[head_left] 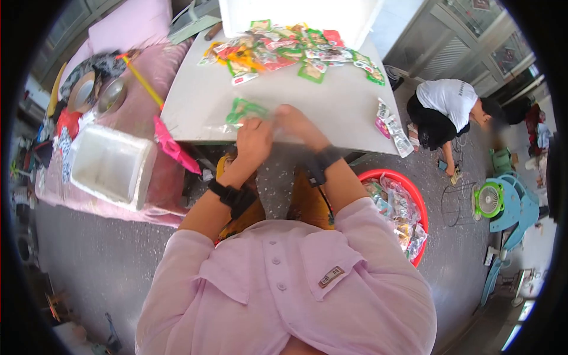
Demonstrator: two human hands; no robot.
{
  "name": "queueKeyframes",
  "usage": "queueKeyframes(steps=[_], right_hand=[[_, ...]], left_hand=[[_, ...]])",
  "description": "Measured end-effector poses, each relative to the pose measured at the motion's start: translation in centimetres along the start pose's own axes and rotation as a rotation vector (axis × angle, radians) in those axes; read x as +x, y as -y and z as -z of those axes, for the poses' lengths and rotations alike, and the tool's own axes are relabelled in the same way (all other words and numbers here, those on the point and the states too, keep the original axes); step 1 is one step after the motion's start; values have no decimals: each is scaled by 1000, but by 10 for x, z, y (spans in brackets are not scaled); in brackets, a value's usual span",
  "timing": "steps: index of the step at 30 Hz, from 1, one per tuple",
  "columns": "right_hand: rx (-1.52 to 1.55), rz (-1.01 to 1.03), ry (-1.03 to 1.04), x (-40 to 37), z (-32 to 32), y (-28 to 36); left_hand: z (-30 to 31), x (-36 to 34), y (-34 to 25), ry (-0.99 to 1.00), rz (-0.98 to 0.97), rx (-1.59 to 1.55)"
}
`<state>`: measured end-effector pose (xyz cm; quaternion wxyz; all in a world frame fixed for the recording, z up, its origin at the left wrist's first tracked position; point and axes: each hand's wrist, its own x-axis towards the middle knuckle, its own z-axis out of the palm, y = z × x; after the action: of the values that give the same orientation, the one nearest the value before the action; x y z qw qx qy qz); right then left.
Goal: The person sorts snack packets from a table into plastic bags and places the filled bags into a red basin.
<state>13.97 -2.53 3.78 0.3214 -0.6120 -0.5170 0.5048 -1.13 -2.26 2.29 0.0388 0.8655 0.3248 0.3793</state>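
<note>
My left hand is closed at the near edge of the table, its fingers wrapped on a clear plastic bag. A green snack packet shows just beyond those fingers, in or against the bag. Close beside it on the right, my right hand is smeared by motion, with its fingers toward the left hand; I cannot tell what it holds. A heap of small snack packets in green, red, yellow and white lies farther back on the white table.
A white foam box stands behind the heap. Several packets lie at the right table edge. A red basin of bagged packets is by my right side. Left is a pink-covered bed with a foam box. A person crouches right.
</note>
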Motion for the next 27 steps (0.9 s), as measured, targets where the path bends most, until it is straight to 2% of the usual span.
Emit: queueKeyframes(steps=[2, 3, 5, 8, 10, 11, 12, 13, 14, 16, 18, 21, 27], right_hand=[[155, 21, 32, 9, -7, 2], [243, 36, 55, 8, -12, 3], [425, 64, 154, 13, -6, -5], [214, 19, 139, -2, 30, -2], [158, 126, 150, 0, 87, -16], [90, 102, 15, 4, 120, -23], [213, 176, -220, 11, 153, -43], [69, 285, -525, 13, 181, -55], [-406, 143, -812, 33, 226, -76], [-671, 19, -1085, 37, 292, -108], [-594, -54, -1253, 20, 299, -93], [-721, -276, -1110, 34, 323, -97], [-898, -447, -928, 57, 318, -107]], left_hand=[[-2, 1, 0, -114, -69, -23], [-3, 1, 2, -42, 19, -97], [-3, -1, 4, -64, 18, -23], [-6, -3, 10, -22, -6, 37], [-13, -8, 15, 4, -49, 45], [-15, -9, 15, 3, -52, 49], [-14, -9, 14, 3, -53, 54], [-13, -9, 13, 3, -53, 60], [-13, -9, 14, 1, -47, 53], [-15, -10, 15, -3, -35, 41], [-15, -8, 15, 23, -49, 38], [-14, -7, 16, 71, -29, 46], [-13, -7, 16, 128, 27, 2]])
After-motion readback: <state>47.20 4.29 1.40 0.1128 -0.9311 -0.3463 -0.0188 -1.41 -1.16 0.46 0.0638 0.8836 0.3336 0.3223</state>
